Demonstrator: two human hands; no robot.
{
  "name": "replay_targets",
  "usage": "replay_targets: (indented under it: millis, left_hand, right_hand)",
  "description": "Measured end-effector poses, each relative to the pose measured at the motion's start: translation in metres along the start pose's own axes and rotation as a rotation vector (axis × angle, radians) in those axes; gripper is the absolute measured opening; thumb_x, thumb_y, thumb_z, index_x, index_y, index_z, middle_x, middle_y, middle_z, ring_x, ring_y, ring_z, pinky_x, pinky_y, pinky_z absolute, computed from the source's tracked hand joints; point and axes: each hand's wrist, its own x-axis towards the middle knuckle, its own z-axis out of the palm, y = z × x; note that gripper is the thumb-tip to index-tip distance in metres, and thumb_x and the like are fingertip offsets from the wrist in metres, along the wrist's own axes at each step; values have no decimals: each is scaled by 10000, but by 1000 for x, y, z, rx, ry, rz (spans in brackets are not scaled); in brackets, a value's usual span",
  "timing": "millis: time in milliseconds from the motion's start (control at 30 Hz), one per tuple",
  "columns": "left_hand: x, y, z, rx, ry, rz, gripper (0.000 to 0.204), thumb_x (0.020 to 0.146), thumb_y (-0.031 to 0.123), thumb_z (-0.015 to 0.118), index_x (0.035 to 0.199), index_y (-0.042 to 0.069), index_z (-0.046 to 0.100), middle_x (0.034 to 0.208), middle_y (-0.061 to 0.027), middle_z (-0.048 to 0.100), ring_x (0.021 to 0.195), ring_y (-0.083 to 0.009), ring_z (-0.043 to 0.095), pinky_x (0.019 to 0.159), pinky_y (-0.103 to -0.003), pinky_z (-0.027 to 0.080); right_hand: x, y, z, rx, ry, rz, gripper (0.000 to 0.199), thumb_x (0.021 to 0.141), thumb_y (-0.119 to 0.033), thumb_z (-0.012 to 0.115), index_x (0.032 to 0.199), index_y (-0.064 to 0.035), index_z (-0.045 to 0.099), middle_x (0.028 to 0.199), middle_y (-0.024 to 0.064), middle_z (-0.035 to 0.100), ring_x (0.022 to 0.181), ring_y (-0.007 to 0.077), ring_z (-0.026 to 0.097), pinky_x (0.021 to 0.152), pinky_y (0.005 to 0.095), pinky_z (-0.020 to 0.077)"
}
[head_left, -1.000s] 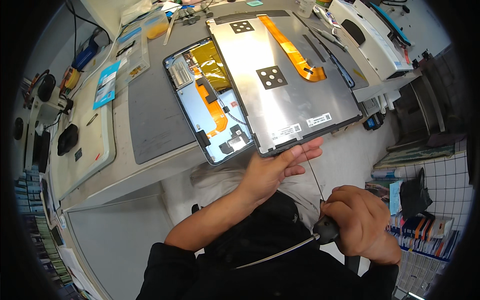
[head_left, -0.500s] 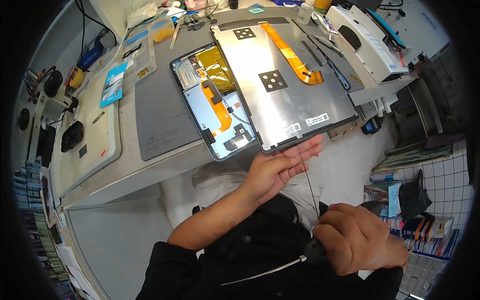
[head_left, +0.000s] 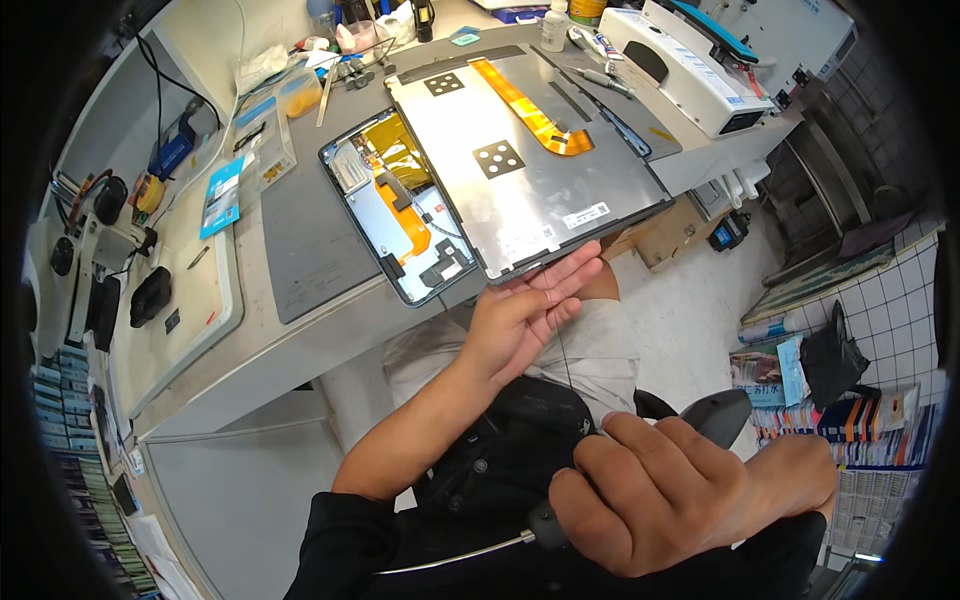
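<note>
A large display panel, silver-backed with an orange ribbon cable, lies across an opened tablet body, whose inner parts show on the left. My left hand, palm up, supports the panel's near edge; the fingers reach out along it and partly hide beneath it. Low on the right, my right hand is closed round a tool with a black handle and a long, slightly curved metal shaft. A thin dark strand runs from near the panel's edge down to my right fingers.
A grey mat lies under the tablet. On the left are a cream tray, a blue packet and a clear case. A white machine, a pen-shaped tool and a bottle stand far right.
My right hand has turned and moved left and slightly down with the tool, so more of its black handle shows. My left hand stays at the panel's edge. The view has shifted.
</note>
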Motion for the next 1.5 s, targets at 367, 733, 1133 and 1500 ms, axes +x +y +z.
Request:
replay_targets:
  millis: [367,733,1133,1500]
  left_hand:
    - [-2,-1,-4,30,-34,26,507,862,-86,449,1358,2,400,1455,-225,356,1318,-273,422,902,-284,507]
    - [-2,-4,-3,80,-35,56,464,883,-27,511,1338,25,431,1432,-201,402,1285,-250,464,888,-270,507]
    - [0,-6,11,248,142,89,372,966,153,503,1309,22,446,1333,-173,525,1195,-216,549,820,-254,510]
    - [2,-10,14,293,180,103,357,989,205,455,1277,-5,481,1325,-164,539,1184,-214,558,818,-256,495]
  right_hand:
    - [-3,-28,-2,-179,261,-121,201,834,-211,561,966,-64,531,855,95,587,770,239,601,632,311,475]
    - [7,-58,-15,-111,271,-107,176,837,-210,540,930,-61,551,823,104,599,774,251,611,673,338,441]
    - [30,-76,-6,-243,392,-228,216,825,-279,528,835,-68,574,746,89,607,703,241,614,612,351,456]
    - [51,-85,-17,-304,362,-347,286,830,-279,529,817,0,591,724,116,632,676,233,628,602,325,497]
